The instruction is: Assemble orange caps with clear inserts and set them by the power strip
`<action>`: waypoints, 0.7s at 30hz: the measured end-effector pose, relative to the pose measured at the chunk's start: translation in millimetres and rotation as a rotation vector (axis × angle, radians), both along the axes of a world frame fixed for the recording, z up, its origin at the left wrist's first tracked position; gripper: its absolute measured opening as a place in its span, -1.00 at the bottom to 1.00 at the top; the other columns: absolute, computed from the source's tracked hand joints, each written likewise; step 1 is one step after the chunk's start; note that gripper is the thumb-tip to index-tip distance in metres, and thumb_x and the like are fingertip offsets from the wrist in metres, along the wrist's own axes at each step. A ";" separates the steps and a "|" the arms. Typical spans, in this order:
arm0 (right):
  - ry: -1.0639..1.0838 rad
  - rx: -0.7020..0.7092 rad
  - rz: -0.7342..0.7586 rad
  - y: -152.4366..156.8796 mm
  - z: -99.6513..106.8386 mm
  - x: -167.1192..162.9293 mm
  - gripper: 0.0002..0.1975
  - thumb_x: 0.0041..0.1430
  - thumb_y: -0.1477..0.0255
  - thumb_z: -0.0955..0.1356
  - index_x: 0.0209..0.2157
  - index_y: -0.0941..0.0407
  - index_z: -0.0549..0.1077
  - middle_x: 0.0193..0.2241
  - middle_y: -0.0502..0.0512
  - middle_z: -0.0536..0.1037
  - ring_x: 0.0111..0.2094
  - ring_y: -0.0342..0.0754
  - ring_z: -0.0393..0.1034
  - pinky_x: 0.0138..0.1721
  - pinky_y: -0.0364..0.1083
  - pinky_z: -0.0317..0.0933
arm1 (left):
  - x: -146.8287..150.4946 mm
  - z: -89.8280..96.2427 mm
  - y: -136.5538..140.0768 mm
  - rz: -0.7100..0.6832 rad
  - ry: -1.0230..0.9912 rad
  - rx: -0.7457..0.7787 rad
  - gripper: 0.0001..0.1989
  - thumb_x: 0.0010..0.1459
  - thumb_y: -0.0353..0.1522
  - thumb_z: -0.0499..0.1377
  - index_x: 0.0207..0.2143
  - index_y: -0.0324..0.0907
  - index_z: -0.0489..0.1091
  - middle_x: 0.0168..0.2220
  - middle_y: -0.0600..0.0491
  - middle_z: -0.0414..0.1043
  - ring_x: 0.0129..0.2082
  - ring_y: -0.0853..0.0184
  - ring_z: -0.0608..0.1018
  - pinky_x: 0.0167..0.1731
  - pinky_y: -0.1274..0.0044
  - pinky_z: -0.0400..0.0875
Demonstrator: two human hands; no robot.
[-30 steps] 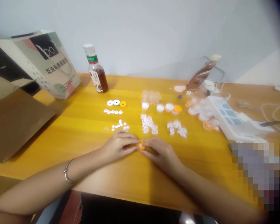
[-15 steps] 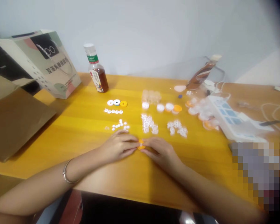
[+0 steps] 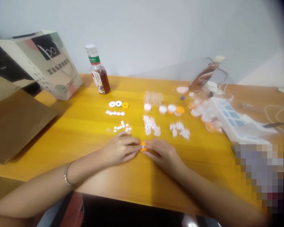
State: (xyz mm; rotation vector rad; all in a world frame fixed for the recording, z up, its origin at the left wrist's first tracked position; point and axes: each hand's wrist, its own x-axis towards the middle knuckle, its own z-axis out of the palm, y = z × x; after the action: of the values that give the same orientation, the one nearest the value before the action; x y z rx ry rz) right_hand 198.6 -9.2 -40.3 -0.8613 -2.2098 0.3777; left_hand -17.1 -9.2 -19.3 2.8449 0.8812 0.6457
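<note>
Between my two hands is a small round orange piece (image 3: pixel 143 146) with a pale centre, partly covered by fingertips. My left hand (image 3: pixel 120 147) pinches it from the left, and my right hand (image 3: pixel 163 153) pinches it from the right. Small white round pieces (image 3: pixel 122 126) lie just beyond my left hand. Further out are white disc-like pieces (image 3: pixel 115 113) in a row, with white rings (image 3: pixel 112 104) and a yellow ring (image 3: pixel 125 105) behind. White lattice-like pieces (image 3: pixel 149 124) lie beyond my fingertips, and a second group of lattice pieces (image 3: pixel 180 130) is to the right.
A brown cardboard box (image 3: pixel 19 126) and a paper bag (image 3: pixel 52 63) stand at left. One tea bottle (image 3: pixel 100 75) is upright; a brown bottle (image 3: pixel 203 75) leans at right. White and orange round parts (image 3: pixel 172 109), a white tray (image 3: pixel 232 116) and cables (image 3: pixel 274 113) are also there.
</note>
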 end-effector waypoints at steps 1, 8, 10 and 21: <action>0.008 0.008 0.002 0.0 -0.7 0.0 -0.90 0.05 0.46 0.36 -0.33 0.07 0.47 -0.32 0.06 0.58 -0.26 -0.06 0.45 -0.22 -0.05 0.34 | 0.2 1.0 -0.4 -0.003 0.010 0.003 -0.76 0.18 -0.37 0.03 -0.12 -0.12 0.37 -0.16 0.02 0.44 -0.21 0.38 0.46 -0.05 0.42 0.19; 0.028 0.041 0.015 -0.3 -3.3 -0.4 -0.90 0.07 0.46 0.34 -0.34 0.06 0.50 -0.31 0.06 0.58 -0.28 -0.07 0.46 -0.20 -0.05 0.37 | 4.6 6.4 -5.3 -0.008 0.112 0.103 -0.77 0.20 -0.41 -0.01 -0.13 -0.18 0.35 -0.22 0.00 0.44 -0.21 0.35 0.46 -0.02 0.36 0.16; 0.027 0.041 0.014 -0.5 -2.9 -0.7 -0.90 0.07 0.46 0.34 -0.35 0.06 0.50 -0.32 0.07 0.58 -0.28 -0.06 0.47 -0.20 -0.04 0.37 | 6.1 5.4 -7.3 0.004 0.112 0.126 -0.78 0.19 -0.42 -0.01 -0.15 -0.20 0.35 -0.24 -0.01 0.45 -0.21 0.33 0.47 -0.03 0.35 0.16; 0.014 0.029 0.021 0.1 -2.0 -1.3 -0.94 0.05 0.48 0.36 -0.37 0.07 0.46 -0.35 0.05 0.58 -0.27 -0.06 0.46 -0.22 -0.06 0.35 | 12.3 -1.0 -2.8 0.130 -0.074 -0.069 -0.84 0.19 -0.37 0.00 -0.32 -0.16 0.37 -0.35 0.11 0.48 -0.35 0.42 0.47 -0.04 0.41 0.09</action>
State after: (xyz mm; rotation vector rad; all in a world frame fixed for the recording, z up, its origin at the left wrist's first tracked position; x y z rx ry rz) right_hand 197.3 -9.0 -42.4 -0.8178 -2.2078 0.3599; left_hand -4.8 -11.9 -20.2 2.7022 1.0608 0.7148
